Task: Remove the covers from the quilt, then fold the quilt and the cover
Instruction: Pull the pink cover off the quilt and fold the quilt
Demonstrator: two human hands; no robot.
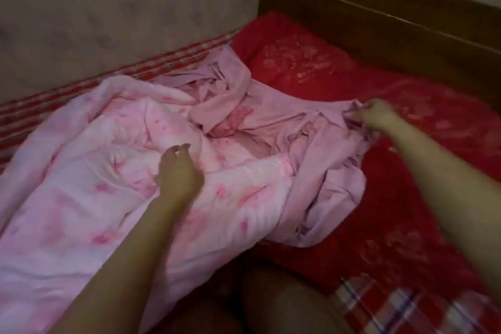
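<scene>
Blurred right hand [379, 113], fingers [364, 117] amid cover [325, 160]

The bed [406, 198] wears a red patterned sheet [311, 70] and ends at a dark wooden headboard [379, 13]. A striped border [81, 89] runs along its wall side. On the sheet lie a pink flowered quilt [81, 184], rumpled at the left, a plain pink cover [325, 171] bunched just beside it and overlapping it, and a checked cloth [393, 306] at the near right corner.
</scene>
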